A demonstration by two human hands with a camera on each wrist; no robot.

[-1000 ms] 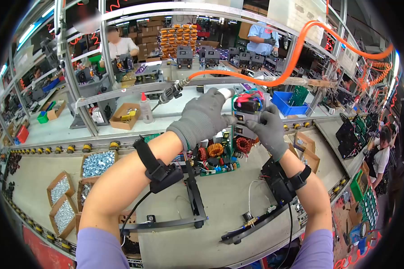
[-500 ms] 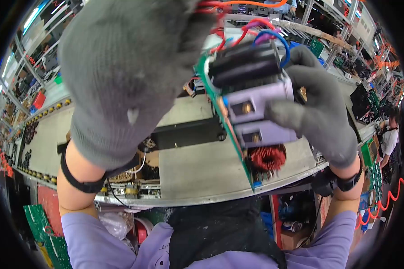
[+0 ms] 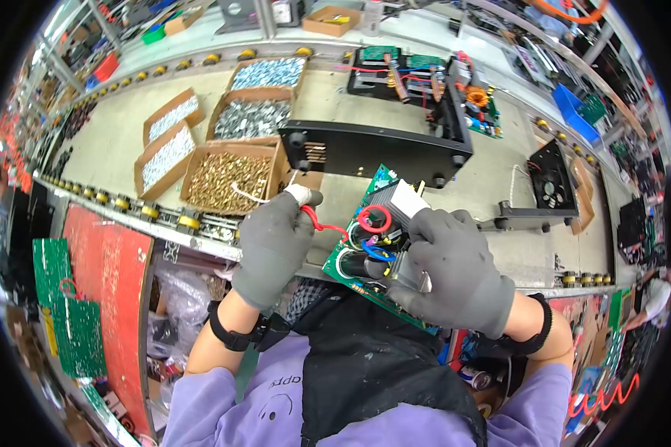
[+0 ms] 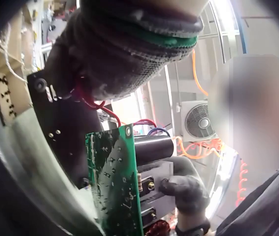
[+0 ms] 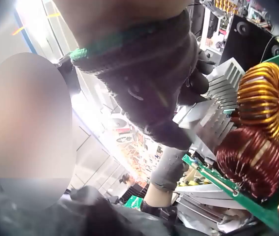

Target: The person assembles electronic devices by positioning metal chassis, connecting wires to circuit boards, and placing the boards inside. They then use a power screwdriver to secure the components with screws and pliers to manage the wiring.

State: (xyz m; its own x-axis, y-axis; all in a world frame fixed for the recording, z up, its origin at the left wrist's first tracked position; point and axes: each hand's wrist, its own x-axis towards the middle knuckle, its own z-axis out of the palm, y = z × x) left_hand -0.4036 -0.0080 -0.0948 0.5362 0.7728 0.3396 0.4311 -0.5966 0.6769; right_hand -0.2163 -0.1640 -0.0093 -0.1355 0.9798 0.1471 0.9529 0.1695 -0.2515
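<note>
A green circuit board (image 3: 380,182) with silver heat sinks, black cylindrical capacitors and wires is held over the bench's front edge, close to the person's apron. The gloved right hand (image 3: 458,272) grips it by the heat sinks. Between thumb and fingers, the gloved left hand (image 3: 276,242) pinches red wires (image 3: 320,223) that run from the board. The left wrist view shows the board's soldered underside (image 4: 112,177). Two wound coils appear in the right wrist view, a gold one (image 5: 265,101) and a dark red one (image 5: 252,162).
Beyond the board lies a black metal frame (image 3: 373,153). Left of it stand cardboard boxes of fasteners, one with brass-coloured screws (image 3: 227,160). A black panel with a fan (image 3: 552,179) is on the right. Another board with a coil (image 3: 492,123) sits farther back. Yellow rollers (image 3: 149,212) line the bench edge.
The hands brought the board from the bench's far side, up close to the head, then down to the front edge. The left hand now pinches its red wires. The head view has tilted down.
</note>
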